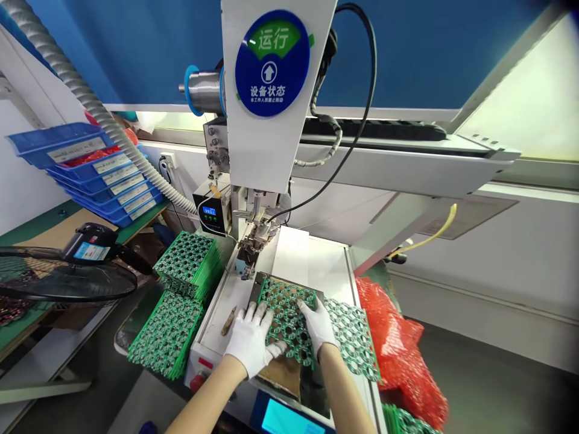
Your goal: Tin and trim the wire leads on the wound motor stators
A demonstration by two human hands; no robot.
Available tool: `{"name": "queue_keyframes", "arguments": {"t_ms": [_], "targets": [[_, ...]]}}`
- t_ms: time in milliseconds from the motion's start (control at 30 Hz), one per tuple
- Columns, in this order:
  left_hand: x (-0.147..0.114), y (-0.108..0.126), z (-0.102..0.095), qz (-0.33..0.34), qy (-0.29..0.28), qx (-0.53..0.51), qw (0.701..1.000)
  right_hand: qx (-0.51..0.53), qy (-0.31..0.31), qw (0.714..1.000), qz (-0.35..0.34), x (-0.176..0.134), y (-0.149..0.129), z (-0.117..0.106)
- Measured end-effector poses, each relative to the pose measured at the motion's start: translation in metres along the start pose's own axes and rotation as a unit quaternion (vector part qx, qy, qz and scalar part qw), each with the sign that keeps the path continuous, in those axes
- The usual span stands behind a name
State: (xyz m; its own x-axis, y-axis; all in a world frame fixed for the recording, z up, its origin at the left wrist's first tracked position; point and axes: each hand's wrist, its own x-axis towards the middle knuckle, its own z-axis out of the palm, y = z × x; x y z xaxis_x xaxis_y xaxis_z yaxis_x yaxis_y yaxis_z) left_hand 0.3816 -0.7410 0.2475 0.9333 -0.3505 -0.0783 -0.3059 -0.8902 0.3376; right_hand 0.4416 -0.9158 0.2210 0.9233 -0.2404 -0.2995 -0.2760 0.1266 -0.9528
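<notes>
A green circuit board panel (289, 313) with rows of round cut-outs lies over a dark-framed fixture (278, 380) on the machine bed. My left hand (251, 340), in a white glove with grey-stained fingertips, rests at the panel's left edge, fingers spread and thumb pointing towards the panel. On the opposite side, my gloved right hand (319, 325) grips the panel's right edge with its thumb on top; its other fingers are mostly hidden. A second circuit board panel (355, 337) lies beside it to the right, partly behind my right wrist. The soldering head (256, 241) stands above and behind the fixture.
Stacked green panels (174, 319) stand on the left. Red bubble wrap (393, 343) lies right of the bed. A fan (85, 265) and blue bins (104, 175) are farther left. A brown-handled tool (228, 321) lies near my left hand. A lit screen (289, 417) is in front.
</notes>
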Motion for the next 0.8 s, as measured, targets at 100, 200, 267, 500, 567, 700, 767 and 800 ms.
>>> {"name": "queue_keyframes", "arguments": {"t_ms": [100,200,267,500,567,700,767,800], "targets": [[0.003,0.004,-0.002,-0.003,0.009,0.015,1.000,-0.013,0.009,1.000,-0.008,0.003,0.002,0.000],[0.004,0.009,-0.004,-0.009,0.017,0.027,0.999,-0.025,0.016,0.999,-0.015,0.004,0.003,0.000],[0.003,0.012,-0.006,-0.015,0.021,0.035,0.999,-0.030,0.012,0.999,-0.019,0.004,0.003,0.000],[0.000,0.017,-0.007,-0.033,0.029,0.060,0.997,-0.065,0.057,0.995,-0.052,0.004,0.005,0.003],[0.000,0.017,-0.004,-0.037,0.034,0.067,0.996,-0.073,0.100,0.989,-0.077,0.002,0.008,0.002],[0.002,0.018,0.003,-0.047,0.043,0.078,0.995,-0.099,0.178,0.971,-0.125,0.005,0.011,-0.009],[0.003,0.018,0.005,-0.047,0.046,0.080,0.995,-0.116,0.186,0.968,-0.123,0.014,0.011,-0.019],[0.004,0.018,0.004,-0.046,0.047,0.081,0.995,-0.122,0.179,0.969,-0.116,0.020,0.011,-0.023]]}}
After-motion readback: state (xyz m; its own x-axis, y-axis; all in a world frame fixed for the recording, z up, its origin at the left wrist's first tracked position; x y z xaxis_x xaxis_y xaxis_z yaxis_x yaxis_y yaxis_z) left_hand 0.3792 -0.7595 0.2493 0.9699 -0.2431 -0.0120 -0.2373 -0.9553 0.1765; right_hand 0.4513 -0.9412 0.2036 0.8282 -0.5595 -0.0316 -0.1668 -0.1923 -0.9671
